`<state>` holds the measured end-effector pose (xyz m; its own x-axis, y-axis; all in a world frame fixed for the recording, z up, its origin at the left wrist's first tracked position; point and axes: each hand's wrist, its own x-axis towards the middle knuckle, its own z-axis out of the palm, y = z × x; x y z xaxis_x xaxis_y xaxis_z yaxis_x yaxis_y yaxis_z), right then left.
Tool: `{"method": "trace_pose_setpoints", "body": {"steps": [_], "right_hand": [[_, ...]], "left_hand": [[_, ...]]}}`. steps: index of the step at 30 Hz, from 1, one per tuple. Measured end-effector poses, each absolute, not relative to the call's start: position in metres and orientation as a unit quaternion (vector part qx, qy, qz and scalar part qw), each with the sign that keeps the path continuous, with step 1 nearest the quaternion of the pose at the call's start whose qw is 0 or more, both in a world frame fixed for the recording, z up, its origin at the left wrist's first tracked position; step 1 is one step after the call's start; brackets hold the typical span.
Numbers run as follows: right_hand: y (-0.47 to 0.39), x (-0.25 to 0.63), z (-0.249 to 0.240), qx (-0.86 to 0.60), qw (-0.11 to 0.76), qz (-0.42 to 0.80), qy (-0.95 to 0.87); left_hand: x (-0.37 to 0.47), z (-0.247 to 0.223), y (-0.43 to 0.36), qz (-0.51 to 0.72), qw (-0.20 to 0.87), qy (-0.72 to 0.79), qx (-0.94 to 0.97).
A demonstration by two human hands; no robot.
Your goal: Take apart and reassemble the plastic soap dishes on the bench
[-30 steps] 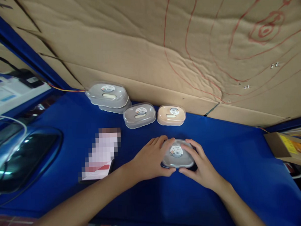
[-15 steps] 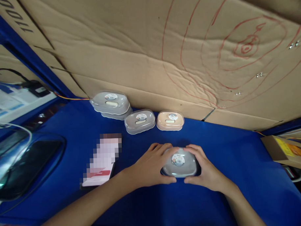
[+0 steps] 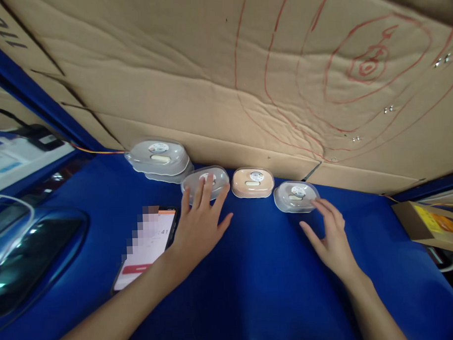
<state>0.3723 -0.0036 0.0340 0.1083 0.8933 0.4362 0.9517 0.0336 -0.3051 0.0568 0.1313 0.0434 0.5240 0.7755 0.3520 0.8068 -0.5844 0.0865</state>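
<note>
Over blue tabletop, left hand splayed, partly hiding grey case, right hand spread

Smartphone: screen lit, partly pixelated
Cardboard panel: creased, red rings drawn at right
Cardboard box: far right, yellow label
Dark device: far left, glossy, reflecting light
Tabletop: blue, beneath the smartphone

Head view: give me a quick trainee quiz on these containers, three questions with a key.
1. True or false: the phone lies to the right of the peach container.
2. Which container is the right grip nearest?
3. Fill in: the stacked containers stand at the row's ___ end.

Key: 1. False, it lies to the left. 2. The rightmost grey container. 3. Left.
</note>
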Motion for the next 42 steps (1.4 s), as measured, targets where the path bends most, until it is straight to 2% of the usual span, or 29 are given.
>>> {"method": "trace_pose_setpoints", "body": {"steps": [6,11,15,19,21,25,30,33,36,38,42], "right_hand": [[-0.007,0.341,0.028,-0.606,0.206,0.053,-0.767],[0.0,0.353,0.017,-0.64,0.22,0.051,-0.734],[0.0,0.353,0.014,-0.673,0.223,0.048,-0.704],[-0.008,0.336,0.018,-0.63,0.233,0.108,-0.733],[-0.013,0.331,0.02,-0.609,0.26,0.124,-0.739],[-0.02,0.329,0.025,-0.583,0.295,0.124,-0.747],[-0.023,0.313,0.037,-0.491,0.233,0.148,-0.827],[-0.022,0.3,0.043,-0.48,0.207,0.156,-0.838],[-0.021,0.293,0.044,-0.492,0.201,0.152,-0.833],[-0.02,0.294,0.042,-0.513,0.209,0.141,-0.82],[-0.021,0.301,0.037,-0.539,0.232,0.105,-0.803]], "left_hand": [[0.047,0.053,0.13,-0.145,0.072,-0.473,-0.866],[0.05,0.064,0.112,-0.13,0.062,-0.436,-0.888],[0.06,0.066,0.09,-0.113,-0.024,-0.361,-0.926],[0.065,0.073,0.074,-0.127,-0.178,-0.264,-0.939],[0.064,0.074,0.075,-0.164,-0.234,-0.264,-0.921],[0.058,0.065,0.101,-0.223,-0.169,-0.356,-0.892],[0.055,0.043,0.132,-0.149,-0.145,-0.383,-0.9],[0.059,0.041,0.123,-0.186,-0.134,-0.361,-0.904],[0.067,0.044,0.093,-0.191,-0.165,-0.294,-0.922],[0.071,0.044,0.073,-0.125,-0.213,-0.229,-0.942],[0.075,0.043,0.062,-0.074,-0.257,-0.248,-0.931]]}}
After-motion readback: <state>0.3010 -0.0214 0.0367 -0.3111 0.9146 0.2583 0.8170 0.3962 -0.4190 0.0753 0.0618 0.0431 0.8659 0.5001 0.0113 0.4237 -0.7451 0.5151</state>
